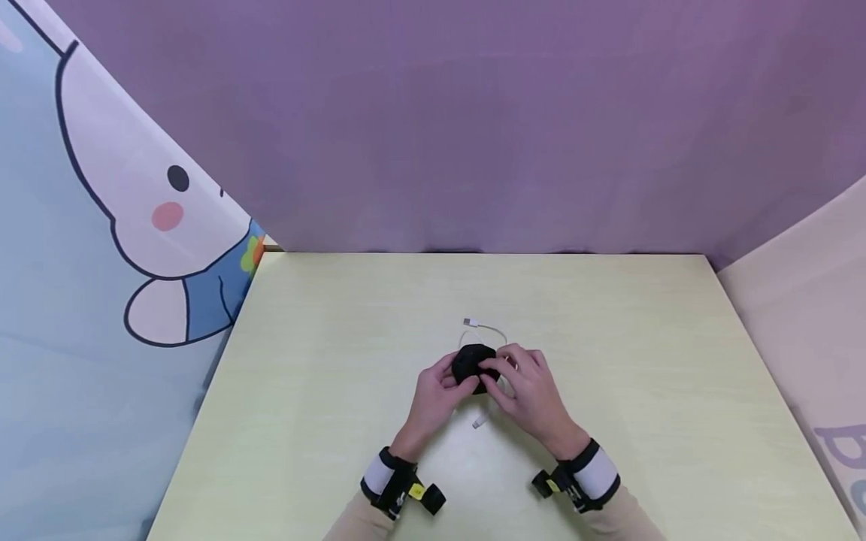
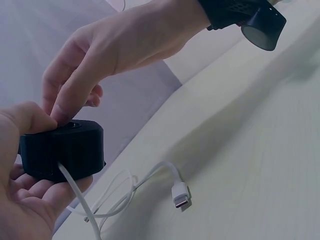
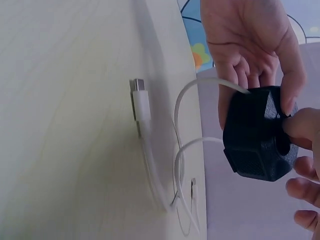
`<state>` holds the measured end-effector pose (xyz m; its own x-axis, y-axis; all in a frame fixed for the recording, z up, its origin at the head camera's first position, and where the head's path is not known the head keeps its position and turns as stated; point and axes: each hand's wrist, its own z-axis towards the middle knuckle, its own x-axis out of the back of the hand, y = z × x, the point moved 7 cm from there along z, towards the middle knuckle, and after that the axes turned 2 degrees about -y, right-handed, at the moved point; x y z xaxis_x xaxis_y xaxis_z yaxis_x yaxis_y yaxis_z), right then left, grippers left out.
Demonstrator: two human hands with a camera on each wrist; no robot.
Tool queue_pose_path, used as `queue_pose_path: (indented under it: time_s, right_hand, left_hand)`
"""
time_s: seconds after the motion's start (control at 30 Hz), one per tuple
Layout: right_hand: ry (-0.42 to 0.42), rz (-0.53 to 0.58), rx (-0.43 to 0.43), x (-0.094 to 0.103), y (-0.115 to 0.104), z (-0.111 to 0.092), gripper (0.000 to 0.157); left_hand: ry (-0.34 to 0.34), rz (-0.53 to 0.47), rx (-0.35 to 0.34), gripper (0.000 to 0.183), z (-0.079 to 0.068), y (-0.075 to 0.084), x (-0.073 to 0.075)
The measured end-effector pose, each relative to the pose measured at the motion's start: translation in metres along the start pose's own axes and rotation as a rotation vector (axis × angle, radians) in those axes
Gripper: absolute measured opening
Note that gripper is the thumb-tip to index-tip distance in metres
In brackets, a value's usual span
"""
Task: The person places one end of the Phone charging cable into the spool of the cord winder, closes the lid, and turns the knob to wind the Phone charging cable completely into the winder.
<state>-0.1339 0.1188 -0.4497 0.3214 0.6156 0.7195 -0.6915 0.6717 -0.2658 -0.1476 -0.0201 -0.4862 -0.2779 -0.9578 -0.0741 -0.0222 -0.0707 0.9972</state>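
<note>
Between both hands, raised off the table, is a black faceted cable winder [image 1: 473,362] with a hole in one face. A white USB cable [image 3: 186,92] comes out of it at two places. My left hand [image 1: 431,397] grips the winder from the left, fingers underneath and thumb on top, as the left wrist view shows. From the other side my right hand [image 1: 533,392] pinches it, its fingertips beside the left thumb and at the hole. On the near side the cable's USB-C plug [image 2: 180,195] lies on the table; its USB-A plug [image 1: 470,322] lies on the far side.
The pale wooden table [image 1: 325,338] ends at a purple curtain [image 1: 473,135] behind. A cartoon-printed cloth [image 1: 155,248] hangs at the left and a pale cloth [image 1: 805,300] at the right. Loose loops of cable lie under the hands.
</note>
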Motion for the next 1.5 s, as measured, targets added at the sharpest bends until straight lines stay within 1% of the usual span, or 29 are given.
queue_pose_path:
  time_s: [0.27, 0.47, 0.63, 0.73, 1.0, 1.27, 1.5]
  right_hand:
    - [-0.069, -0.022, 0.071, 0.002, -0.002, 0.001, 0.022]
    - [-0.081, -0.062, 0.116, 0.004, -0.004, 0.000, 0.023]
    - [-0.066, -0.099, 0.148, 0.006, -0.005, 0.000, 0.023]
    - [-0.052, -0.111, 0.152, 0.007, -0.005, -0.001, 0.024]
    - [-0.024, -0.103, 0.132, 0.008, -0.003, -0.004, 0.024]
    - [0.052, -0.103, 0.108, 0.012, -0.005, -0.004, 0.021]
    - [0.091, -0.102, 0.093, 0.012, -0.006, -0.003, 0.019]
  left_hand:
    - [-0.013, 0.025, 0.008, 0.044, -0.002, -0.001, 0.001]
    - [-0.040, 0.038, 0.008, 0.045, -0.004, 0.001, 0.000]
    - [-0.056, 0.046, 0.003, 0.046, -0.005, 0.004, -0.001]
    - [-0.057, 0.052, 0.009, 0.046, -0.005, 0.004, -0.001]
    - [-0.054, 0.052, 0.004, 0.046, -0.007, 0.004, -0.003]
    - [-0.058, 0.027, 0.014, 0.045, -0.009, 0.003, -0.003]
    - [-0.051, 0.012, 0.012, 0.045, -0.009, 0.004, -0.003]
